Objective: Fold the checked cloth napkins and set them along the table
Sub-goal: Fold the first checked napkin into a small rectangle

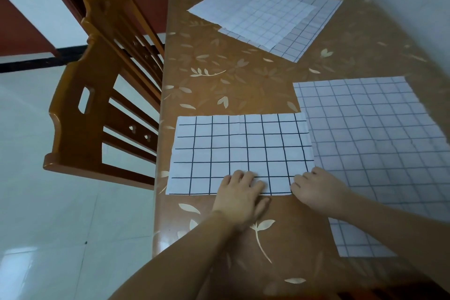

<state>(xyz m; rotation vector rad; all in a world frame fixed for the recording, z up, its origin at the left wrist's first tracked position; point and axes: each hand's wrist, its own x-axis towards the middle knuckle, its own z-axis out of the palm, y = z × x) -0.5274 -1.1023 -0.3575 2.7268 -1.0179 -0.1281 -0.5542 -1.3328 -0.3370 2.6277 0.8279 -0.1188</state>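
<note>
Both hands — left hand (239, 191), right hand (319, 190) — press the folded napkin (238, 151).

One wide-angle head view looks forward and steeply down, close over the table (243, 80). The forearms enter from the lower edge, and a chair (97, 105) fills the left of the frame.
</note>
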